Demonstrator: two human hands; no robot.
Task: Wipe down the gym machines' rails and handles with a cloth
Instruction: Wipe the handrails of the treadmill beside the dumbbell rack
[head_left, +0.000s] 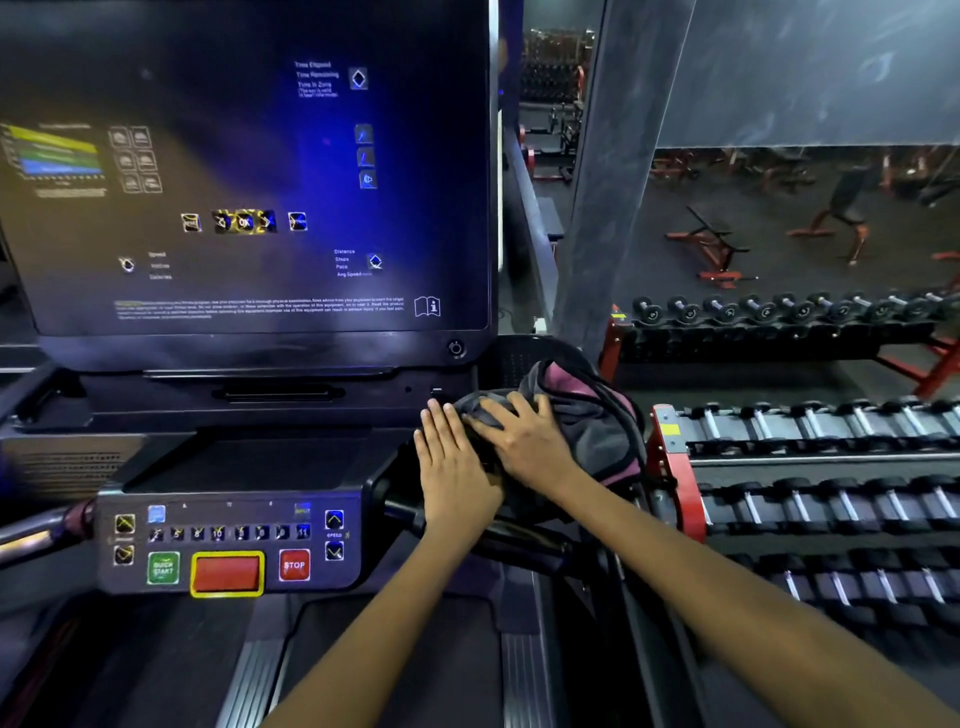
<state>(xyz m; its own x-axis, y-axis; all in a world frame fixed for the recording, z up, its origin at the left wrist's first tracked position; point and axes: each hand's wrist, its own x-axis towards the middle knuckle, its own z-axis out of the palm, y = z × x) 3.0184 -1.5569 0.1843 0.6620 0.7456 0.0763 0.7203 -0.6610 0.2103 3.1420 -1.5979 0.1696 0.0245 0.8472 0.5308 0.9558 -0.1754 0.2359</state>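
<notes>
Best keep right hand (524, 441) flat, fingers straight, pressing cloth (587, 421) at 2 o'clock of stop button (294, 565), w/ left hand (454, 467) open, steadying alongside on treadmill handle (498, 530).

Just one view here — a wide-angle head cam looking forward and down, super close to the treadmill console (244, 171), which fills the upper left. Dumbbell racks (810, 447) run off to the right, and the edges bend — typical fisheye.

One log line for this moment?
right hand flat on cloth | left hand flat beside | spot: treadmill console's right side | nearby: dumbbell rack
</notes>
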